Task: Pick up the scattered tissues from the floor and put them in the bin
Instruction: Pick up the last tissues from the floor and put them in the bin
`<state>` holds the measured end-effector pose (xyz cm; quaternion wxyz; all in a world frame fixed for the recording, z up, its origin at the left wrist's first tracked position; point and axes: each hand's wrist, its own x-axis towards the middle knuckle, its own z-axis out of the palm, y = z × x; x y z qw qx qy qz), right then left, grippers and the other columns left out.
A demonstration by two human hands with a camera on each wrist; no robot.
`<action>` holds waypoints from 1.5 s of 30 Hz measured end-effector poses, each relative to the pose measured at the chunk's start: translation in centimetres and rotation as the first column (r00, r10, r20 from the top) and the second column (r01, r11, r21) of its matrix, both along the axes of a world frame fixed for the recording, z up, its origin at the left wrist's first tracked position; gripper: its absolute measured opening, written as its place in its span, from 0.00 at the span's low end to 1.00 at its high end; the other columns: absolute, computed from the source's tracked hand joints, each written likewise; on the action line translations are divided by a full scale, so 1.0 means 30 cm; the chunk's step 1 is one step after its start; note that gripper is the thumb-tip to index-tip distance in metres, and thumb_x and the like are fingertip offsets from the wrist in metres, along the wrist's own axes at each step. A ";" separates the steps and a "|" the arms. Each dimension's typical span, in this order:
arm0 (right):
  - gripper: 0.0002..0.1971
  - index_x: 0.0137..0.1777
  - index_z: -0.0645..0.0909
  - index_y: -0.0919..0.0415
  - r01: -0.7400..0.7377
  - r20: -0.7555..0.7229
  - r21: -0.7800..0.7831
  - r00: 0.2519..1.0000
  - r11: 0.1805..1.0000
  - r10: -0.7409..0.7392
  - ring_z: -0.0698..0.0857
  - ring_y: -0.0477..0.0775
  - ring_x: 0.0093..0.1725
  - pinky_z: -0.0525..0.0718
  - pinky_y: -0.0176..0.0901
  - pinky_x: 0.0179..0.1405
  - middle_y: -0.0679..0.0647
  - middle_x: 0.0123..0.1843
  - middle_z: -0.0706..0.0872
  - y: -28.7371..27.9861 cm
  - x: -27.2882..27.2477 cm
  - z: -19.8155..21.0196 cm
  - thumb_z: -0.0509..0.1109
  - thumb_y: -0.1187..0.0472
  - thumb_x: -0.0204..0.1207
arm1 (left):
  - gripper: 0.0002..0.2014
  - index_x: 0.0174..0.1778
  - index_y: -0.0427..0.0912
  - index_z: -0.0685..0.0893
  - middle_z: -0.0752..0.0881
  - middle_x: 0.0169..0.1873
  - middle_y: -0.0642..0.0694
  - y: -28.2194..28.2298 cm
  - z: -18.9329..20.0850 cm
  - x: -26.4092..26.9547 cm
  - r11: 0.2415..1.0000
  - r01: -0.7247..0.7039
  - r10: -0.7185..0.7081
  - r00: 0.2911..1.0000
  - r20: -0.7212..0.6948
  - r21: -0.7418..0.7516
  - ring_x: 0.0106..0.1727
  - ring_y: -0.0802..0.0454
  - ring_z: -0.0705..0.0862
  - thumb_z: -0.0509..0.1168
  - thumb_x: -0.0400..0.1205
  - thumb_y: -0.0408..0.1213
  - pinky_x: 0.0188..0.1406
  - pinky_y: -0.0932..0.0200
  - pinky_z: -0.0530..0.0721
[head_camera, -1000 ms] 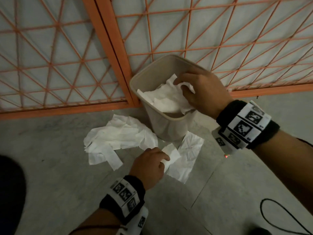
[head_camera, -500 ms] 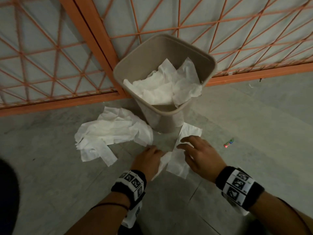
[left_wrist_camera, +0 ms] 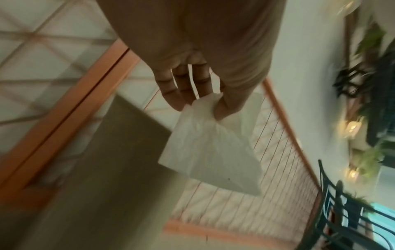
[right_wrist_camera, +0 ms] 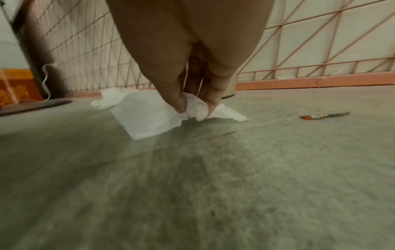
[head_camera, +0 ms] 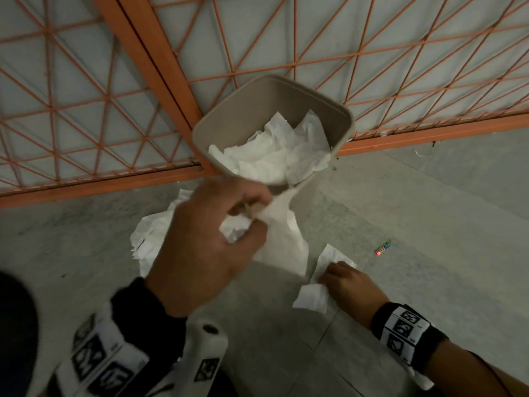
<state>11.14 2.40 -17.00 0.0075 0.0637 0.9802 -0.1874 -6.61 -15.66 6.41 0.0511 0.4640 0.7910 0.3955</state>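
White tissue fills much of the beige bin [head_camera: 274,90], which stands against the orange grille [head_camera: 143,53]. In the head view the left hand [head_camera: 206,239] is raised just short of the bin's near rim, fingers curled round a crumpled tissue [head_camera: 283,239] that hangs below it. The right hand [head_camera: 352,285] is down on the floor [head_camera: 429,210], pinching another sheet [head_camera: 315,296]. A pile [head_camera: 151,236] lies on the floor to the left of the bin, partly hidden by the left hand. A small wrapper [head_camera: 383,249] lies to the right.

From the left wrist, thumb and fingers [left_wrist_camera: 181,84] pinch the sheet's top corner; it dangles free beside the blurred bin wall.

From the right wrist, thumb and fingertips [right_wrist_camera: 213,98] bunch the sheet's middle while its edges lie flat on the floor.

Judged from this, the job is partly done: several tissues binned, one about to drop, one being lifted, the pile untouched.
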 end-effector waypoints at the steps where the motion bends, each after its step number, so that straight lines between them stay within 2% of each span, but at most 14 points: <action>1: 0.08 0.43 0.87 0.53 0.029 -0.046 -0.051 0.998 0.998 -0.031 0.88 0.57 0.39 0.85 0.41 0.29 0.52 0.40 0.86 0.005 0.006 0.019 0.70 0.62 0.66 | 0.09 0.47 0.52 0.81 0.85 0.43 0.55 0.032 0.051 -0.024 0.998 -0.014 0.018 0.998 -0.067 0.062 0.45 0.60 0.84 0.71 0.74 0.36 0.47 0.70 0.82; 4: 0.09 0.45 0.87 0.56 0.119 -0.178 -0.230 0.971 0.966 -0.162 0.88 0.57 0.43 0.81 0.38 0.43 0.53 0.45 0.87 0.013 -0.002 0.125 0.71 0.70 0.70 | 0.06 0.42 0.42 0.84 0.86 0.41 0.45 0.142 0.134 -0.118 0.973 -0.100 0.141 0.971 -0.195 0.207 0.40 0.51 0.85 0.69 0.73 0.28 0.40 0.55 0.85; 7: 0.11 0.45 0.88 0.59 0.160 -0.331 -0.291 0.908 0.943 -0.256 0.86 0.51 0.44 0.80 0.33 0.46 0.53 0.45 0.87 0.017 -0.037 0.318 0.76 0.74 0.68 | 0.08 0.41 0.43 0.86 0.84 0.42 0.45 0.234 0.095 -0.221 0.972 -0.161 0.202 0.944 -0.260 0.173 0.40 0.49 0.83 0.67 0.70 0.27 0.42 0.53 0.83; 10: 0.08 0.44 0.89 0.61 0.149 -0.503 -0.278 0.819 0.949 -0.276 0.85 0.49 0.44 0.81 0.32 0.46 0.55 0.46 0.88 0.024 -0.097 0.542 0.76 0.73 0.69 | 0.11 0.43 0.49 0.88 0.84 0.46 0.49 0.275 0.021 -0.273 0.982 -0.134 0.101 0.969 -0.225 -0.136 0.46 0.47 0.85 0.67 0.72 0.29 0.49 0.55 0.84; 13: 0.06 0.44 0.90 0.62 0.117 -0.643 -0.246 0.723 0.962 -0.252 0.85 0.48 0.44 0.81 0.34 0.47 0.56 0.46 0.88 0.039 -0.185 0.729 0.76 0.71 0.70 | 0.13 0.54 0.52 0.89 0.88 0.56 0.49 0.264 -0.015 -0.258 0.861 -0.033 -0.063 0.983 -0.171 -0.508 0.58 0.49 0.85 0.65 0.77 0.33 0.55 0.64 0.75; 19: 0.08 0.43 0.90 0.59 0.070 -0.695 -0.257 0.679 0.964 -0.235 0.85 0.50 0.39 0.84 0.37 0.41 0.57 0.44 0.87 0.071 -0.433 0.923 0.72 0.70 0.68 | 0.17 0.58 0.51 0.89 0.90 0.56 0.55 0.088 0.042 -0.213 0.988 -0.084 0.080 0.996 -0.035 -0.129 0.59 0.60 0.86 0.62 0.79 0.30 0.61 0.64 0.81; 22: 0.10 0.42 0.90 0.57 0.072 -0.591 -0.196 0.787 0.978 -0.176 0.84 0.50 0.41 0.84 0.40 0.44 0.53 0.43 0.86 0.076 -0.538 0.906 0.72 0.70 0.65 | 0.15 0.55 0.48 0.91 0.91 0.50 0.57 -0.055 0.030 -0.209 0.982 -0.191 0.191 0.981 0.027 0.008 0.52 0.66 0.87 0.64 0.80 0.27 0.55 0.71 0.84; 25: 0.11 0.44 0.90 0.56 0.081 -0.393 -0.159 0.909 0.984 -0.139 0.87 0.59 0.48 0.83 0.51 0.55 0.56 0.44 0.89 0.074 -0.609 0.857 0.71 0.69 0.66 | 0.15 0.51 0.44 0.91 0.90 0.46 0.56 -0.191 -0.040 -0.225 0.953 -0.302 0.304 0.948 0.090 -0.038 0.48 0.72 0.85 0.63 0.78 0.24 0.49 0.82 0.78; 28: 0.12 0.51 0.88 0.53 0.062 -0.052 -0.050 0.997 0.997 -0.065 0.85 0.58 0.52 0.76 0.41 0.52 0.58 0.51 0.89 0.056 -0.635 0.833 0.73 0.65 0.69 | 0.16 0.49 0.42 0.91 0.92 0.45 0.50 -0.311 -0.141 -0.268 0.899 -0.414 0.433 0.890 0.145 -0.142 0.45 0.68 0.87 0.62 0.76 0.21 0.48 0.81 0.78; 31: 0.16 0.60 0.85 0.51 -0.035 0.030 0.107 0.999 0.994 0.032 0.82 0.61 0.57 0.78 0.49 0.56 0.57 0.62 0.85 0.001 -0.650 0.823 0.74 0.59 0.71 | 0.16 0.47 0.45 0.91 0.92 0.50 0.47 -0.393 -0.270 -0.324 0.825 -0.496 0.546 0.823 0.155 -0.270 0.51 0.51 0.89 0.62 0.75 0.22 0.59 0.59 0.85; 34: 0.14 0.60 0.84 0.53 -0.121 -0.285 0.043 0.950 0.992 0.128 0.83 0.61 0.60 0.80 0.53 0.60 0.57 0.61 0.85 -0.084 -0.649 0.838 0.70 0.59 0.74 | 0.16 0.50 0.51 0.90 0.87 0.58 0.50 -0.425 -0.387 -0.367 0.735 -0.517 0.622 0.772 0.131 -0.438 0.56 0.48 0.86 0.62 0.77 0.27 0.64 0.53 0.82; 37: 0.10 0.54 0.86 0.58 -0.232 -0.478 -0.033 0.858 0.972 0.189 0.84 0.57 0.53 0.80 0.46 0.54 0.57 0.53 0.86 -0.202 -0.632 0.827 0.69 0.65 0.76 | 0.18 0.61 0.52 0.84 0.80 0.68 0.48 -0.432 -0.500 -0.412 0.669 -0.462 0.619 0.780 0.092 -0.582 0.66 0.44 0.81 0.61 0.78 0.32 0.67 0.49 0.79; 41: 0.10 0.55 0.86 0.52 -0.331 -0.281 -0.229 0.923 0.916 0.263 0.84 0.46 0.47 0.83 0.42 0.49 0.49 0.52 0.85 -0.353 -0.652 0.665 0.69 0.63 0.77 | 0.27 0.74 0.54 0.72 0.68 0.78 0.47 -0.413 -0.610 -0.481 0.607 -0.404 0.556 0.832 0.002 -0.684 0.75 0.38 0.69 0.60 0.79 0.32 0.69 0.43 0.77; 45: 0.15 0.62 0.82 0.53 -0.291 0.040 -0.267 0.949 0.919 0.312 0.81 0.54 0.62 0.81 0.46 0.62 0.52 0.63 0.82 -0.396 -0.677 0.398 0.69 0.61 0.76 | 0.32 0.80 0.57 0.62 0.63 0.82 0.47 -0.365 -0.669 -0.541 0.549 -0.346 0.401 0.908 -0.124 -0.760 0.76 0.37 0.66 0.59 0.80 0.32 0.69 0.39 0.75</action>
